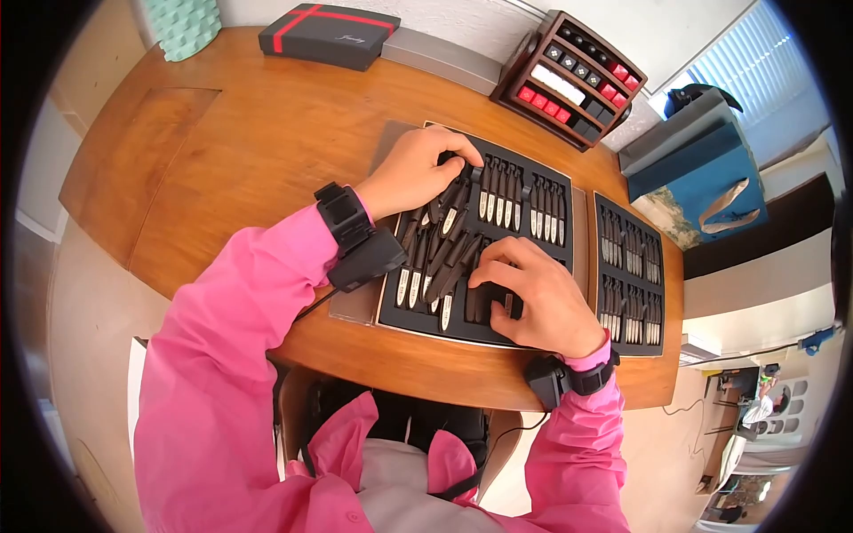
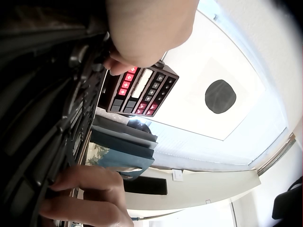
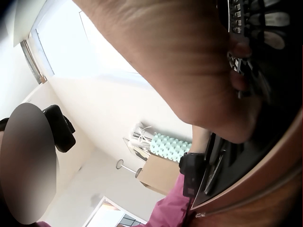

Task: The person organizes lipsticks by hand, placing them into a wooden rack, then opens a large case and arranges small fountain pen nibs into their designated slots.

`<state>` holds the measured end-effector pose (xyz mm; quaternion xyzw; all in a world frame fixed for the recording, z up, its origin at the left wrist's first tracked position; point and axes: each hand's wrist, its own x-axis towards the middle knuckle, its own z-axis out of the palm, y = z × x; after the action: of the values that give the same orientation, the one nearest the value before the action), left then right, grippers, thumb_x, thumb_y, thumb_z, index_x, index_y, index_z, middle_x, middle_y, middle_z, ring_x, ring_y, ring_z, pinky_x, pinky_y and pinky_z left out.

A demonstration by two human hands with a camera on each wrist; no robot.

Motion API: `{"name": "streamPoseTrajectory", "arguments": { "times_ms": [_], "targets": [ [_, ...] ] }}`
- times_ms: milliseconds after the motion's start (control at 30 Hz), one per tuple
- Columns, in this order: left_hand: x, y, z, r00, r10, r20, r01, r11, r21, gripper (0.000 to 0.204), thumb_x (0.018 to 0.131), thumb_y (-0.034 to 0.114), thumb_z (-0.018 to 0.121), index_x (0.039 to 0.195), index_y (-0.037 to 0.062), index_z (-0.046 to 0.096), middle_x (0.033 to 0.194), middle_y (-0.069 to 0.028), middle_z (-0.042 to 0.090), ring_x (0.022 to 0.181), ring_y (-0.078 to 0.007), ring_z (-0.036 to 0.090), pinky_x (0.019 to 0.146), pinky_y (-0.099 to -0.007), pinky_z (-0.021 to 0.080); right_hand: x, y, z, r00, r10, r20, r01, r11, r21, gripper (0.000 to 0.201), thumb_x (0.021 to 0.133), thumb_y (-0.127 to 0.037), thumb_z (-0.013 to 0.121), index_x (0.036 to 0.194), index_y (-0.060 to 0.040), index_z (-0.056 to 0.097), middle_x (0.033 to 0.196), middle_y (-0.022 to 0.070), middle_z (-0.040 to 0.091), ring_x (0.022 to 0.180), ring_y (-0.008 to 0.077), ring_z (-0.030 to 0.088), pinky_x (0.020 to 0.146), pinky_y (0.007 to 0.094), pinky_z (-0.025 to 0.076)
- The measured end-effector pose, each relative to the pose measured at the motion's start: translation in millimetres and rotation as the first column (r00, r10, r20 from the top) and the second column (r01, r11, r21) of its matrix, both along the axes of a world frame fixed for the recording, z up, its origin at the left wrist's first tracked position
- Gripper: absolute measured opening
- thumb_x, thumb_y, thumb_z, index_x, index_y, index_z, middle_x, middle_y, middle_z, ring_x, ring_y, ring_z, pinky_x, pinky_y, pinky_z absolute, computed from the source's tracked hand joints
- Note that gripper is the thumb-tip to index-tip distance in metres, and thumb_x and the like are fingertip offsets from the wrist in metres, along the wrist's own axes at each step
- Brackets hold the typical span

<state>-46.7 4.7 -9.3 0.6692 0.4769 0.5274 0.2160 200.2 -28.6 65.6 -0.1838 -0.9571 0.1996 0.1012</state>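
A black compartment tray (image 1: 444,333) holds several slim dark pieces with pale tips; some stand in neat rows (image 1: 502,191), others lie in a loose heap (image 1: 442,249) at its left. My left hand (image 1: 418,169) is over the tray's far side, thumb and forefinger close together at a dark divider. Whether those fingertips pinch a piece I cannot tell. My right hand (image 1: 542,302) hovers low over the near compartments with bent fingers, thumb apart from the forefinger. In the left wrist view, the right fingers (image 2: 85,194) reach down among the dark pieces.
A second filled black tray (image 1: 629,348) lies at the right of the wooden table (image 1: 169,186). Along the back are a dark box with red ribbon (image 1: 329,34), a wooden rack (image 1: 573,80) of small boxes and a blue bag (image 1: 711,182). A mint vase (image 1: 184,27) stands far left.
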Motion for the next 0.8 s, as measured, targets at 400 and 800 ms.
{"name": "streamPoseTrajectory", "arguments": {
  "times_ms": [400,800],
  "targets": [
    [-1.8,-3.5,6.5,0.996,-0.006,-0.089,-0.001,0.997,-0.077,0.020,0.092,0.000,0.060,0.103,0.0066,0.075,0.103,-0.0073,0.071,0.099,-0.0217,0.061,0.087,-0.0337,0.049,-2.6,-4.9,-3.8,0.999,0.013,-0.038,-0.012,0.999,0.046,0.030,0.066,0.005,0.066,0.092,-0.0086,0.065,0.098,0.0075,0.055,0.091,0.0283,0.060,0.075,0.0388,0.052],
    [-2.3,-1.6,5.3,0.996,-0.004,-0.089,-0.005,0.994,-0.106,0.020,0.091,-0.001,0.061,0.103,0.0061,0.075,0.104,-0.0081,0.071,0.103,-0.0223,0.063,0.091,-0.0335,0.049,16.1,9.6,-2.3,0.975,-0.054,-0.215,0.020,0.987,-0.159,0.024,0.072,0.009,0.068,0.091,-0.0036,0.063,0.102,0.0104,0.063,0.089,0.0261,0.064,0.077,0.0331,0.052]
  ]
}}
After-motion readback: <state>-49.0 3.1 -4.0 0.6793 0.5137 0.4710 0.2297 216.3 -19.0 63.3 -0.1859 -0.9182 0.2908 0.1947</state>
